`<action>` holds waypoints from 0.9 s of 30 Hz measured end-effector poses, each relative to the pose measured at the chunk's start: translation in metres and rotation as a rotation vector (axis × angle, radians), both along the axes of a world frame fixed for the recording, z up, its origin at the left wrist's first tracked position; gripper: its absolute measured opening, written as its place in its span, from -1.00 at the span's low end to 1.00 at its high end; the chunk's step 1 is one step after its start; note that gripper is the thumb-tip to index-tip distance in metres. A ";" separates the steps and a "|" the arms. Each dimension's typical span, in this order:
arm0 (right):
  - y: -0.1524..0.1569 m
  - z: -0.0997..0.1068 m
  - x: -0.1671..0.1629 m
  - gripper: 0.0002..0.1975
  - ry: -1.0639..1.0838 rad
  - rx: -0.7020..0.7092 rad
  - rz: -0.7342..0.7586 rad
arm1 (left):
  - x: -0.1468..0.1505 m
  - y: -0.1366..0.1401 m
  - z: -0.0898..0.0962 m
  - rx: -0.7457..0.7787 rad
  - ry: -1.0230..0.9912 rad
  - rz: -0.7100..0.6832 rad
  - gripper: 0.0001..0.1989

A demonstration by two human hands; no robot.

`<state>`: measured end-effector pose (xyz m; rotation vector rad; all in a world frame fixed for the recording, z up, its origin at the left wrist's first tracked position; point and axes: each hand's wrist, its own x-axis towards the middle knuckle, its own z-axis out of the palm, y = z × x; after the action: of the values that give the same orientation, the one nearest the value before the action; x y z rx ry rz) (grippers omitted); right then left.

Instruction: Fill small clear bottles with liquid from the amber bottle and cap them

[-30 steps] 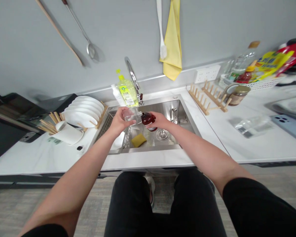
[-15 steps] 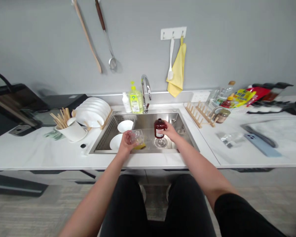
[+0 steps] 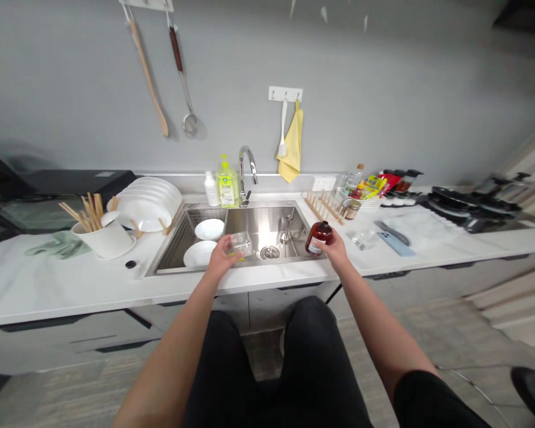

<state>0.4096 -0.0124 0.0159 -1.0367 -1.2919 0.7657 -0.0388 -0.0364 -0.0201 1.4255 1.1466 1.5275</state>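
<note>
My left hand (image 3: 220,255) is closed on a clear plastic box (image 3: 242,242) over the front of the sink (image 3: 267,215). Something yellow (image 3: 238,258) shows just under the box; I cannot make out whether the hand holds it too. My right hand (image 3: 336,249) grips a dark amber bottle (image 3: 320,235) with a white label, upright above the sink's right rim. Whether the bottle touches the rim cannot be told. Two white bowls (image 3: 200,253) lie in the wire basket at the sink's left side, close to my left hand. The drain (image 3: 270,252) shows between my hands.
Behind the sink stand a faucet (image 3: 247,172), a green soap bottle (image 3: 227,185) and a white bottle (image 3: 211,189). White plates (image 3: 149,202) and a chopstick holder (image 3: 109,238) are on the left. A wooden rack (image 3: 323,207), a jar (image 3: 351,208) and a phone (image 3: 396,244) lie on the right.
My right hand has carried the amber bottle from over the drain rightward to the sink's right rim. My left hand still holds the clear box over the sink. The view has turned right.
</note>
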 end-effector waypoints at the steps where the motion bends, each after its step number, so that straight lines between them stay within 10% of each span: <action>1: -0.005 -0.003 0.012 -0.17 0.000 -0.002 -0.046 | 0.000 0.000 0.000 -0.003 -0.004 0.000 -0.19; 8: -0.014 -0.024 0.072 -0.15 -0.032 -0.025 -0.315 | 0.001 0.000 0.000 -0.018 -0.008 -0.014 -0.18; 20: 0.001 -0.017 0.066 0.07 -0.059 -0.019 -0.272 | 0.001 -0.002 0.005 -0.019 -0.010 0.021 -0.17; 24: -0.038 -0.021 0.059 0.19 -0.027 -0.012 -0.448 | 0.003 -0.008 0.012 -0.019 -0.034 0.043 -0.14; 27: -0.092 -0.042 0.028 -0.17 -0.042 0.125 -0.663 | 0.010 -0.026 0.015 -0.016 -0.069 0.030 -0.14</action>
<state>0.4377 -0.1046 -0.0257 -1.2809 -0.9241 0.1577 -0.0293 -0.0622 -0.0056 1.3403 1.1411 1.5724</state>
